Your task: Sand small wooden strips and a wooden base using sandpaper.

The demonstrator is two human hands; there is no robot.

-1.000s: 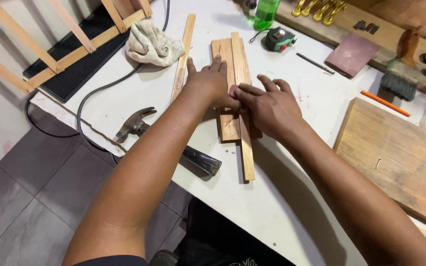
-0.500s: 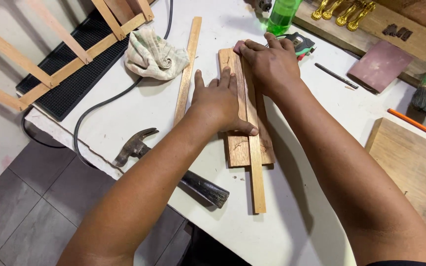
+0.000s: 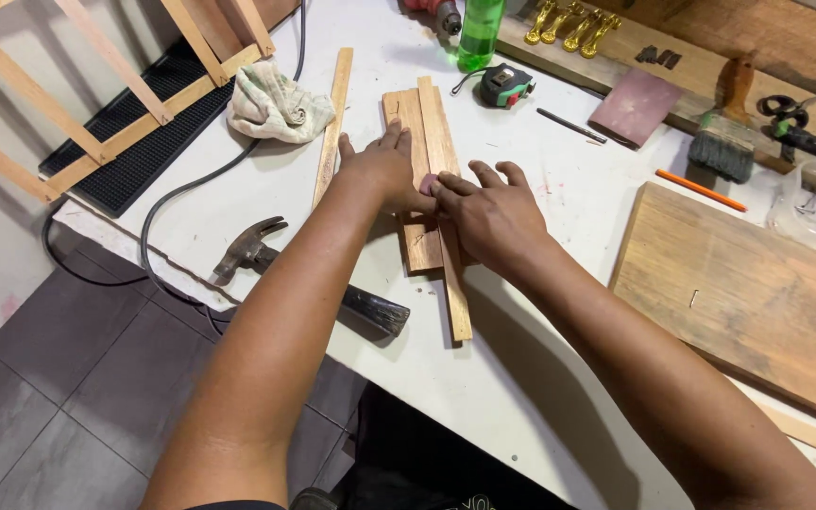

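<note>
A white worktable (image 3: 540, 397) stands over a grey tiled floor (image 3: 40, 406).

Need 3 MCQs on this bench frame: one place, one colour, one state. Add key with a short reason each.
1. Where does the hammer lie?
A. left of the wood strip
B. on the big board
C. beside the bottle

2. What colour is the bottle at the far edge?
A. red
B. green
C. white

3. What is the left hand doing?
A. gripping the hammer
B. lifting the rag
C. pressing flat on the wood pieces

Key: 1 A, it lies at the table edge, left of the wood strip. 2 B, its body is clear green. 3 C, its palm is down on the wood pieces, with the right hand next to it.
</note>
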